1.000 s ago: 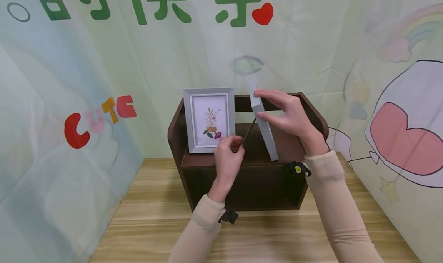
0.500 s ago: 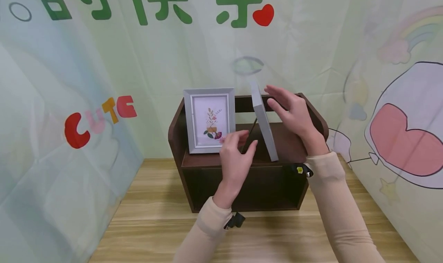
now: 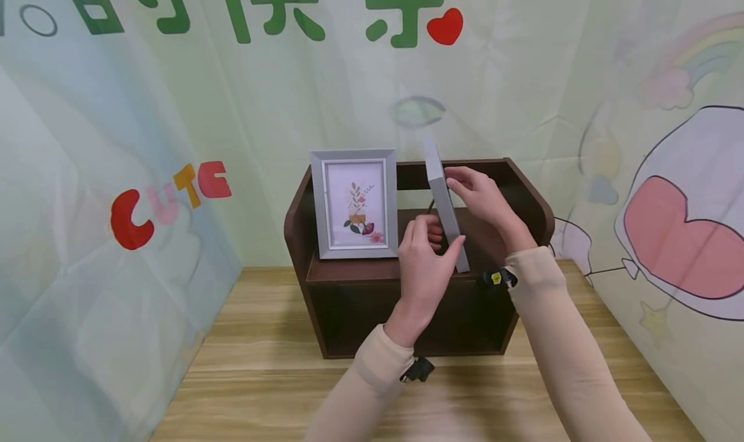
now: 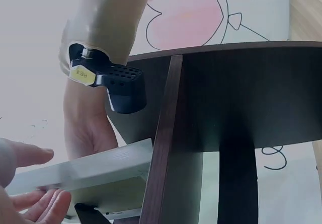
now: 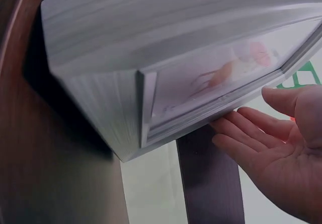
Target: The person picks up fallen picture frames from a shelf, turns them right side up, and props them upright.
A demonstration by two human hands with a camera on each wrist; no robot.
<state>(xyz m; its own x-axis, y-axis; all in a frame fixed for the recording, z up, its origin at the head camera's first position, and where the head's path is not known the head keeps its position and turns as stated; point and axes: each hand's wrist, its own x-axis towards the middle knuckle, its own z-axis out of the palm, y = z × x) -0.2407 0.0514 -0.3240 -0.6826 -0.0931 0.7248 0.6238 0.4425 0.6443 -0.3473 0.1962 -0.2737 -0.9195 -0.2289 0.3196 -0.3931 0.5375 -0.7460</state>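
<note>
A second grey picture frame (image 3: 446, 203) stands edge-on and tilted on the upper shelf, its picture facing right. My left hand (image 3: 424, 261) is at its near edge, thumb and fingers on either side; in the left wrist view the thumb (image 4: 32, 154) looks clear of the frame. My right hand (image 3: 485, 199) is on the picture side, with relaxed fingers (image 5: 241, 133) close by the frame's far edge; whether they touch it I cannot tell. Part of the dark support leg (image 4: 90, 215) shows at the frame's back. Left of my hands another grey picture frame (image 3: 354, 203) with a flower print stands upright.
The dark brown shelf unit (image 3: 407, 280) has raised sides and a back rail, with a compartment beneath. It stands on a wood-grain table (image 3: 256, 364). A printed cloth backdrop (image 3: 279, 106) hangs behind and at both sides.
My left hand has let go of the support leg and moved right to the tilted frame's near edge. My right hand came off the frame's top, then moved lower, back beside it.
</note>
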